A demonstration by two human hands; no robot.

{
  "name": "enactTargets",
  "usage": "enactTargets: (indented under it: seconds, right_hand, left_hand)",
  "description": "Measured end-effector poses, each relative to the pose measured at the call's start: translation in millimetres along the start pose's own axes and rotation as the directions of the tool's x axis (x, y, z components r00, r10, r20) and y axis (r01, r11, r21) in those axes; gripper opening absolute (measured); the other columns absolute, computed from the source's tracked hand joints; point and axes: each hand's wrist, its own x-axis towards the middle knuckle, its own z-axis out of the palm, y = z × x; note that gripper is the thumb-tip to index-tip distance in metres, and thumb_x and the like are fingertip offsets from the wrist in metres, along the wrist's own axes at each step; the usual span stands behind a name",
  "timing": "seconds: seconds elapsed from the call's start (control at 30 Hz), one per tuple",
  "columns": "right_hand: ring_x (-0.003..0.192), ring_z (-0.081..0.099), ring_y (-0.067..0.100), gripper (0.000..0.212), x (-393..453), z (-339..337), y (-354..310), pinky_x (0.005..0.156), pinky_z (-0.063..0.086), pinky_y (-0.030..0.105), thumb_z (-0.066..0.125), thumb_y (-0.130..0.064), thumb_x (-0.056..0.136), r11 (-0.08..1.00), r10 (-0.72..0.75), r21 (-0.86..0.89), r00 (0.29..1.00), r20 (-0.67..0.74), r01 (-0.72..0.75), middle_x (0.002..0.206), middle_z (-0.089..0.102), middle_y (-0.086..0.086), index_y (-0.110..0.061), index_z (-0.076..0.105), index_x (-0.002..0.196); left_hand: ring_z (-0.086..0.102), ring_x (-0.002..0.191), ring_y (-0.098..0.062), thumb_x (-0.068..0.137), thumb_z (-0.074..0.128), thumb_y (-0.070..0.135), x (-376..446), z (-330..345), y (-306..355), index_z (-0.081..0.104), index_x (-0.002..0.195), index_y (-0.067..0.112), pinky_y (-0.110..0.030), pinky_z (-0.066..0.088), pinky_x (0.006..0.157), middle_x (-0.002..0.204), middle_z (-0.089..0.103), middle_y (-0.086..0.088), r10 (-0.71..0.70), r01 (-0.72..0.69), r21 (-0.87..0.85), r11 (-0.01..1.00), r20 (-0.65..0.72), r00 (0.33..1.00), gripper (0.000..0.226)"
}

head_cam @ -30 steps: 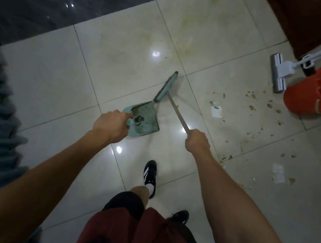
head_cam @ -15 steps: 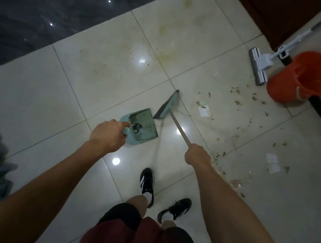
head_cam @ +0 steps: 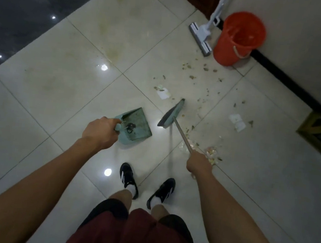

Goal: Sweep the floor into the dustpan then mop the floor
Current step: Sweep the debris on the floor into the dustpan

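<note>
1. Standing on pale glossy floor tiles (head_cam: 35, 105), the person shows maroon shorts (head_cam: 134, 238) and two black trainers with white stripes (head_cam: 127, 178) at the bottom of the head view.
2. Left hand (head_cam: 101, 132) is clenched around the handle of the teal dustpan (head_cam: 136, 126), which sits low over the tiles just ahead of the feet; a small dark clump lies in the pan near its comb teeth.
3. Right hand (head_cam: 199, 163) is wrapped around the thin handle of the teal broom (head_cam: 171, 114); the broom head is tilted, just to the right of the pan's open edge and apart from it.
4. Crumbs and scraps (head_cam: 211, 154) lie beside the right hand, and more debris (head_cam: 194, 74), with bits of white paper (head_cam: 163, 93), is scattered across the tiles beyond the broom.
5. Farther off, a white flat mop (head_cam: 202, 35) leans up toward the wall, its head on the floor, just beside an orange bucket (head_cam: 237, 39).
6. Dark polished flooring (head_cam: 27, 12) fills the far left.
</note>
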Motion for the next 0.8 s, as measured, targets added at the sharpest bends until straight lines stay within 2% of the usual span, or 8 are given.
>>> enactTargets:
  seconds: [0.17,0.23,0.4,0.5,0.6,0.7,0.8]
  right_hand:
    - [0.116,0.061,0.027,0.042,-9.7,-3.0,76.6,0.090,0.050,0.036,0.046,-0.018,0.096,0.989,0.109,0.106,0.994,-0.018,-0.107,0.132,0.060,0.009,-0.015,0.056,0.136]
    - [0.115,0.062,0.028,0.040,-13.6,-4.8,100.7,0.091,0.050,0.037,0.044,-0.019,0.096,0.980,0.139,0.148,0.990,-0.040,-0.132,0.130,0.062,0.010,-0.013,0.058,0.133]
    - [0.107,0.065,0.027,0.032,-19.3,-8.3,136.5,0.080,0.049,0.032,0.051,-0.018,0.093,0.970,0.162,0.193,0.985,-0.054,-0.149,0.121,0.065,0.010,-0.013,0.062,0.122]
    - [0.109,0.064,0.028,0.033,-19.5,-9.0,142.5,0.085,0.050,0.034,0.051,-0.020,0.093,0.966,0.151,0.222,0.986,-0.073,-0.131,0.122,0.063,0.010,-0.013,0.060,0.124]
    - [0.106,0.065,0.029,0.032,-15.3,-13.5,137.0,0.083,0.050,0.034,0.050,-0.018,0.094,0.966,0.132,0.239,0.985,-0.109,-0.103,0.119,0.065,0.011,-0.013,0.060,0.124]
    - [0.102,0.066,0.030,0.032,-9.5,-23.3,117.7,0.081,0.051,0.034,0.046,-0.026,0.098,0.965,0.101,0.252,0.987,-0.123,-0.067,0.116,0.066,0.012,-0.011,0.062,0.121]
    - [0.097,0.066,0.028,0.030,0.5,-36.0,87.8,0.078,0.054,0.033,0.050,-0.022,0.093,0.971,0.056,0.236,0.993,-0.106,-0.030,0.114,0.066,0.011,-0.013,0.061,0.119]
  left_hand:
    - [0.065,0.083,-0.033,0.092,0.056,0.028,1.9,4.8,68.2,0.067,0.111,0.028,-0.037,0.055,0.069,0.096,0.068,-0.009,0.101,-0.101,0.020,0.995,-0.005,0.995,0.022]
    - [0.065,0.082,-0.032,0.091,0.056,0.027,1.6,5.1,93.6,0.067,0.109,0.029,-0.040,0.058,0.071,0.095,0.068,-0.008,0.140,-0.140,0.027,0.990,0.000,0.990,0.021]
    - [0.065,0.084,-0.032,0.090,0.058,0.027,-0.3,0.4,145.1,0.068,0.109,0.028,-0.040,0.058,0.072,0.097,0.069,-0.007,0.228,-0.228,0.056,0.972,0.011,0.974,0.022]
    - [0.065,0.082,-0.029,0.090,0.060,0.027,0.1,-7.5,160.4,0.067,0.105,0.029,-0.038,0.057,0.072,0.095,0.069,-0.005,0.233,-0.234,0.063,0.970,0.016,0.972,0.016]
    - [0.064,0.080,-0.029,0.088,0.061,0.027,2.4,-15.7,160.3,0.068,0.101,0.030,-0.040,0.059,0.074,0.092,0.068,-0.004,0.209,-0.209,0.035,0.977,-0.006,0.978,0.014]
    - [0.064,0.078,-0.028,0.088,0.061,0.026,6.1,-24.3,145.4,0.067,0.097,0.030,-0.039,0.058,0.072,0.088,0.067,-0.004,0.178,-0.178,0.023,0.984,-0.016,0.984,0.012]
    - [0.064,0.077,-0.027,0.088,0.061,0.026,16.6,-33.3,120.1,0.067,0.099,0.032,-0.038,0.058,0.071,0.089,0.068,-0.003,0.143,-0.142,0.012,0.990,-0.026,0.989,0.014]
